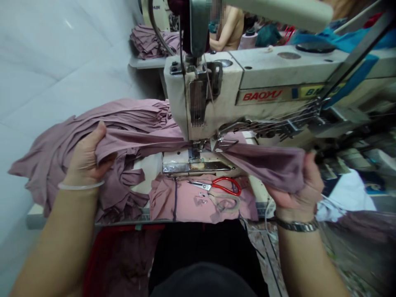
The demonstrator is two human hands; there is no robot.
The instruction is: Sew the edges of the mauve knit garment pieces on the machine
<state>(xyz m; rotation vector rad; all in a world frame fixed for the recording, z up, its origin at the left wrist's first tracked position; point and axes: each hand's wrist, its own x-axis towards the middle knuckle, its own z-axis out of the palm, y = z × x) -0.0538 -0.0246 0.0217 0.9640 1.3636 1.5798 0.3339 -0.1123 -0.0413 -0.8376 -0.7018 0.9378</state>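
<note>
A mauve fabric piece point(262, 161) stretches taut from side to side, passing under the presser foot point(198, 146) of a sewing machine point(213, 90). My left hand point(91, 152) is closed on the fabric's left end, thumb on top. Some of its fingers are hidden behind the cloth. On the far side, my right hand point(298, 189) grips the right end, the cloth draped over its fingers. Below the needle area, red-handled scissors point(216, 185) lie on a folded pink cloth point(185, 202) at the table's front edge.
A heap of mauve fabric pieces point(55, 152) covers the table's left side, against a white wall point(55, 62). Under the edge stands a red bin point(105, 251) with cloth inside. Behind the machine are another fabric pile point(147, 41) and a person's bare arm point(227, 31).
</note>
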